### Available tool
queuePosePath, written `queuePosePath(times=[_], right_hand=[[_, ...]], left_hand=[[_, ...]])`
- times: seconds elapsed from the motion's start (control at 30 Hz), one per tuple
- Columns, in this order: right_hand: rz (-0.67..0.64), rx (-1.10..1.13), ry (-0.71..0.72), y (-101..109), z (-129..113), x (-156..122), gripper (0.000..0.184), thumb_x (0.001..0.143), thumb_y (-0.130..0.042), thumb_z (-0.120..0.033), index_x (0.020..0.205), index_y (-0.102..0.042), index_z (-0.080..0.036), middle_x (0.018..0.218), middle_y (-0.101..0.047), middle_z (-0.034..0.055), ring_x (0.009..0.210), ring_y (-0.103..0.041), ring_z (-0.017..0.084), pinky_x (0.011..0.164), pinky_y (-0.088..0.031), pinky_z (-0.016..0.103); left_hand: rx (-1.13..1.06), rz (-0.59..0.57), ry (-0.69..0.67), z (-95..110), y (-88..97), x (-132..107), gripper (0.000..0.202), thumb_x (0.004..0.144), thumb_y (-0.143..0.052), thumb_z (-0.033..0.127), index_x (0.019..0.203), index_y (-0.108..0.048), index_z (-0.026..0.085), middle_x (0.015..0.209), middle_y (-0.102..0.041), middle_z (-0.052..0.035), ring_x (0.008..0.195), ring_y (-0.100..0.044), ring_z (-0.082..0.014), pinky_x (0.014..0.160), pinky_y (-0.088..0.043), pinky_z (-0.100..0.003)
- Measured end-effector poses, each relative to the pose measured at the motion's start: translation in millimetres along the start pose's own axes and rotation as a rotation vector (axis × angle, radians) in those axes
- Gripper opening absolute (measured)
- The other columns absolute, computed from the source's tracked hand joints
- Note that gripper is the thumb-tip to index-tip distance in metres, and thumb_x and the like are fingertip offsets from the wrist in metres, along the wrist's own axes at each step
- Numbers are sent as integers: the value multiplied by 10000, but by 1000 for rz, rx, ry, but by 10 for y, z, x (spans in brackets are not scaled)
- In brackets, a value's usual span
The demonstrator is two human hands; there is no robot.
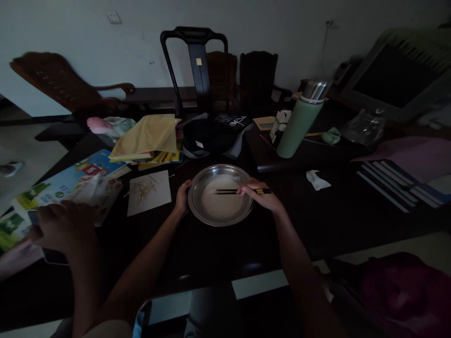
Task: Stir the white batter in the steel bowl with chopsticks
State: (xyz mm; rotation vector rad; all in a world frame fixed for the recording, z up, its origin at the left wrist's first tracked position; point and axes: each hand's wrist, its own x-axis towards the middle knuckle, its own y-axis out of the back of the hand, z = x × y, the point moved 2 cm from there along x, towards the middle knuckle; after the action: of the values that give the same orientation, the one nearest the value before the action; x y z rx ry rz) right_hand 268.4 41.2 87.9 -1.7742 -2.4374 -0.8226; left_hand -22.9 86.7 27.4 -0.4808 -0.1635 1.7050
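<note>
A round metal bowl [198, 212] stands on the dark table in front of me, with a pale, whitish mixture [221, 206] inside. My left hand [182, 197] grips its left rim, fingers on the outer side and thumb near the top edge. Dark chopsticks [227, 191] with gold-marked ends are held in my right hand [262, 195] over the bowl's right side. Their tips reach into the bowl at the mixture; how deep they go I cannot tell.
At the left, another person's hand [68, 227] is at a phone [54, 256]. Small sticks [143, 188] lie on white paper [164, 192]. Behind are yellow envelopes [150, 134] and a black bag [207, 134]. A green thermos [299, 126], crumpled tissue [317, 180] and books [398, 180] sit rightward.
</note>
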Motion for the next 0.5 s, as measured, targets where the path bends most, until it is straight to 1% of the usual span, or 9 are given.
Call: queuePosePath(times=[0.07, 0.1, 0.13, 0.17, 0.23, 0.3, 0.37, 0.43, 0.5], right_hand=[[115, -22, -22, 144, 40, -56, 449, 929, -537, -605, 695, -730, -274, 824, -787, 18, 855, -669, 220, 852, -478, 395], [149, -9, -43, 226, 54, -100, 445, 935, -543, -586, 675, -720, -272, 793, -780, 15, 841, -670, 216, 851, -476, 393], [162, 17, -57, 290, 59, -141, 451, 942, -542, -571, 652, -708, -269, 767, -774, 12, 807, -667, 207, 847, -477, 390], [134, 45, -61, 319, 55, -169, 459, 945, -539, -567, 642, -703, -264, 750, -769, 13, 790, -668, 203, 845, -481, 387], [40, 75, -46, 267, 30, -169, 484, 949, -520, -581, 641, -706, -258, 737, -764, 16, 780, -670, 199, 838, -489, 382], [-56, 64, -9, 115, 3, -101, 498, 945, -502, -608, 669, -722, -257, 772, -776, 20, 819, -676, 203, 841, -494, 377], [-57, 27, 22, -1, -1, -22, 475, 941, -505, -614, 717, -737, -265, 839, -792, 16, 864, -678, 205, 878, -488, 384], [31, -14, 27, 12, 18, 2, 460, 936, -517, -611, 726, -742, -271, 859, -796, 15, 876, -674, 211, 882, -483, 393], [162, -25, -5, 132, 44, -43, 450, 933, -538, -594, 686, -729, -269, 808, -785, 14, 840, -667, 212, 845, -485, 391]], left_hand=[[2, -2, -2, 1, 1, -1, 237, 668, -619, 267, 560, -418, 201, 518, -405, 54, 476, -369, -89, 480, -311, -226], [3, -2, 0, 1, 0, -2, 233, 659, -618, 270, 555, -421, 201, 516, -404, 54, 476, -364, -88, 477, -308, -225], [4, -1, 1, 0, -2, -3, 227, 648, -617, 273, 550, -426, 200, 515, -404, 55, 476, -361, -86, 474, -308, -224], [5, 0, 0, -1, -5, -4, 224, 638, -618, 278, 546, -430, 199, 515, -405, 55, 475, -357, -84, 472, -308, -223], [4, -1, -7, -2, -11, -4, 223, 620, -623, 286, 543, -434, 197, 518, -407, 57, 477, -356, -82, 471, -310, -220], [1, 1, -13, -4, -16, -5, 227, 612, -628, 299, 546, -436, 197, 523, -412, 58, 480, -364, -83, 471, -314, -219], [2, 0, -12, -3, -21, -8, 235, 608, -634, 310, 548, -437, 197, 526, -415, 57, 483, -370, -84, 474, -318, -218], [5, -2, -17, 4, -26, -15, 247, 603, -639, 314, 541, -430, 198, 519, -405, 58, 483, -360, -84, 472, -312, -217], [10, -4, -27, 12, -31, -22, 251, 601, -640, 311, 534, -425, 199, 514, -394, 57, 483, -349, -85, 469, -305, -217]])
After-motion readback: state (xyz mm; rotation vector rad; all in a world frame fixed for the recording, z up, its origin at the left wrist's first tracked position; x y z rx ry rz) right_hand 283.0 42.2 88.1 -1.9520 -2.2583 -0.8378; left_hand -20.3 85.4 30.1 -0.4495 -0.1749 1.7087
